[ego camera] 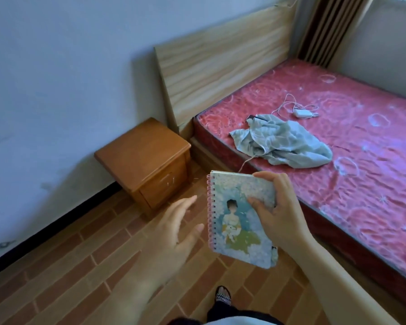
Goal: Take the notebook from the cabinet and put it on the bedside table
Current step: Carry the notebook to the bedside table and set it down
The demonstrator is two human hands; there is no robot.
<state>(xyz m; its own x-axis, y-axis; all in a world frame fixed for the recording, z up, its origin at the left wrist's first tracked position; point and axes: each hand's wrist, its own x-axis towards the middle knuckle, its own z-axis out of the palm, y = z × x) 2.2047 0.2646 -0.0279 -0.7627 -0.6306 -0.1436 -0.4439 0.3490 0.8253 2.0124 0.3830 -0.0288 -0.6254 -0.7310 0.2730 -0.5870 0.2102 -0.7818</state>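
Note:
My right hand (279, 207) grips a spiral notebook (234, 221) by its right edge and holds it upright in front of me, above the floor. Its cover is pale blue with a drawn figure, and its pink coil runs down the left side. My left hand (174, 231) hovers just left of the notebook with its fingers spread, holding nothing. The bedside table (143, 148), a small orange-brown wooden cabinet with a drawer, stands ahead to the left against the wall, its top bare.
A bed with a red patterned mattress (338, 148) and a light wooden headboard (220, 66) fills the right side. On it lie a crumpled grey-blue cloth (286, 141) and a white charger with cable (301, 112). The floor is brown brick-patterned tile (80, 266).

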